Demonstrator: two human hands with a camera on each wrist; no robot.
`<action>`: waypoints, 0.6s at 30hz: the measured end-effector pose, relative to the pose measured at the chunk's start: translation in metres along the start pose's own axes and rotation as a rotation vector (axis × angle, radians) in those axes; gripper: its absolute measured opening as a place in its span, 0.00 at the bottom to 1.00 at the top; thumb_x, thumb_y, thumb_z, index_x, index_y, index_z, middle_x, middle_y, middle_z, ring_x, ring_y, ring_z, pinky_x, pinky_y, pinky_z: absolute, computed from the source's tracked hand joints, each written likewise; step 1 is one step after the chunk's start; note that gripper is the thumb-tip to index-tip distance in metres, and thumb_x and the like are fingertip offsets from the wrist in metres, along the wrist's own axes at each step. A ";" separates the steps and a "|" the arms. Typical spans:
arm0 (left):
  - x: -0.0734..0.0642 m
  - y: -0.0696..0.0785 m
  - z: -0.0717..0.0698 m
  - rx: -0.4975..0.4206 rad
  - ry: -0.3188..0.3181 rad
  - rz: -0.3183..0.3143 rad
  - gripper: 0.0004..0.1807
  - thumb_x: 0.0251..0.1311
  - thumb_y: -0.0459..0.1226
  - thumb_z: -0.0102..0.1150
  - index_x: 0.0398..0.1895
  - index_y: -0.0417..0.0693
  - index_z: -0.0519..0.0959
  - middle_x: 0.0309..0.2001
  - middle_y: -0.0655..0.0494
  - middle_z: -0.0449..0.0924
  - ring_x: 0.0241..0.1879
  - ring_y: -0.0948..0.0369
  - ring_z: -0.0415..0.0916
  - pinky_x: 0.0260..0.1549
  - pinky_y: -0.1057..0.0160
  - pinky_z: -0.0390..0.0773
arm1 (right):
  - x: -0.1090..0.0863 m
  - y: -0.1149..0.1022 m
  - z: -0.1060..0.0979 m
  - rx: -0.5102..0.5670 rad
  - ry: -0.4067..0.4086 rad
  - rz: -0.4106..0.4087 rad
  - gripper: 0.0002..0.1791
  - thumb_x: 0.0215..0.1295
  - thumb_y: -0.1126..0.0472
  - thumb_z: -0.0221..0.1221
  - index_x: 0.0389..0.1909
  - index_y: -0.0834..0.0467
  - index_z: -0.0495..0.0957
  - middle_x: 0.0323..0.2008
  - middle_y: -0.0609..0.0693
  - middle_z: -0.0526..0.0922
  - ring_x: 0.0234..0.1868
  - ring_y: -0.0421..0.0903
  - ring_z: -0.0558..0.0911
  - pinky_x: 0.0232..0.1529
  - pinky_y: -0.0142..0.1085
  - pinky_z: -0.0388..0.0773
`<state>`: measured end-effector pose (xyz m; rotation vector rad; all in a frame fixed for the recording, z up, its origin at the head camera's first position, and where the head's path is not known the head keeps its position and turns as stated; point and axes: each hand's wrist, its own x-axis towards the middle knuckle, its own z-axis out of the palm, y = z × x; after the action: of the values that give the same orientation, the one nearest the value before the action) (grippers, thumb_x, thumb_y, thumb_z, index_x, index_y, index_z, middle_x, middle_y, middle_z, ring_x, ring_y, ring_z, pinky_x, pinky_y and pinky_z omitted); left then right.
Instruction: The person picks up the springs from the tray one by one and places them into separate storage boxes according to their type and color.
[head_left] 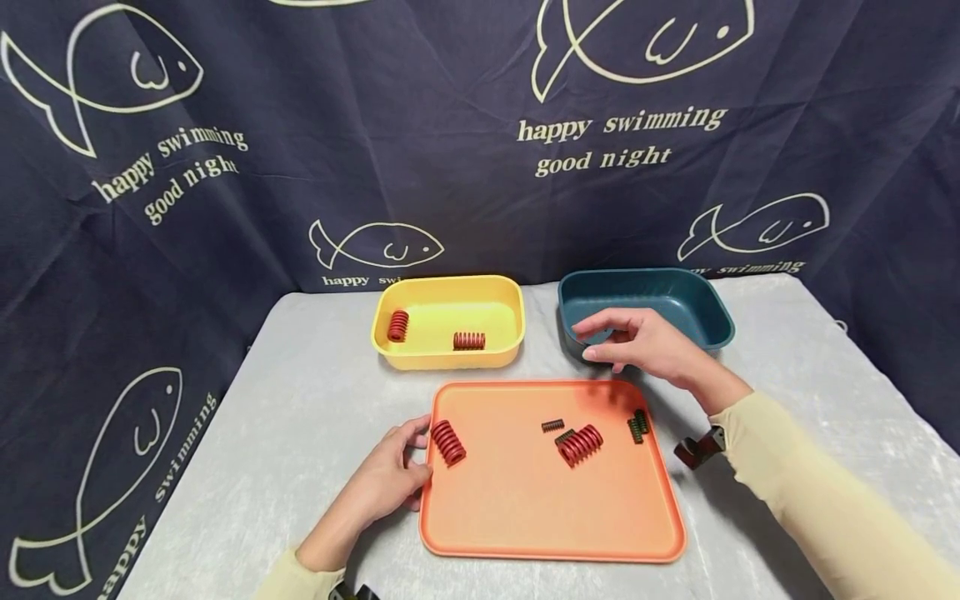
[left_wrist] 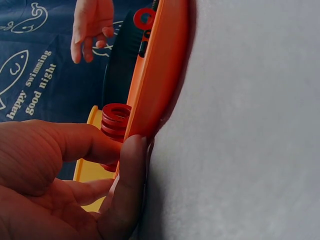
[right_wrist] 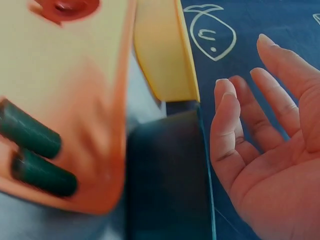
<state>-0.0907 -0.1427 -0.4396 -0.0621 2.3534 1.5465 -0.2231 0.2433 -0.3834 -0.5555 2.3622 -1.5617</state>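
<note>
Head view bright and even, light from above, soft shadows on tray [head_left: 525, 508] and table [head_left: 300, 400], left wrist view dimmer, right wrist view hazy, green springs [right_wrist: 47, 174] blurred.

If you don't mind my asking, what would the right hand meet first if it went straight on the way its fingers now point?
Probably the yellow bin: in the head view, the right hand points left towards it. Its height is hard to judge, so it might pass above the bin instead.

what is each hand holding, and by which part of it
The left hand grips the orange tray by its left rim; the right hand holds nothing.
</note>
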 end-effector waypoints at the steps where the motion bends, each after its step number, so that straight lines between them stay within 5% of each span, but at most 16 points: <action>1: 0.000 0.000 0.000 0.002 0.002 -0.002 0.40 0.54 0.22 0.59 0.75 0.40 0.66 0.54 0.44 0.68 0.31 0.55 0.73 0.17 0.54 0.85 | -0.001 0.001 0.003 0.013 -0.012 0.006 0.24 0.60 0.60 0.74 0.57 0.62 0.83 0.50 0.59 0.85 0.32 0.57 0.83 0.30 0.43 0.86; 10: 0.000 0.001 0.000 0.017 0.018 -0.013 0.40 0.54 0.22 0.59 0.74 0.41 0.67 0.53 0.45 0.68 0.31 0.55 0.73 0.16 0.54 0.85 | -0.003 0.017 0.032 0.030 -0.121 -0.005 0.22 0.59 0.63 0.74 0.54 0.65 0.84 0.45 0.65 0.86 0.33 0.60 0.83 0.27 0.36 0.83; 18: 0.000 0.001 0.001 0.012 0.015 -0.020 0.40 0.55 0.22 0.60 0.75 0.42 0.67 0.54 0.45 0.68 0.31 0.55 0.73 0.16 0.53 0.85 | -0.002 0.028 0.056 0.047 -0.214 -0.005 0.17 0.58 0.66 0.74 0.48 0.66 0.86 0.40 0.59 0.89 0.39 0.48 0.87 0.35 0.30 0.84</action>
<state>-0.0908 -0.1416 -0.4394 -0.0948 2.3660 1.5277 -0.2033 0.2075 -0.4316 -0.6814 2.1621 -1.4759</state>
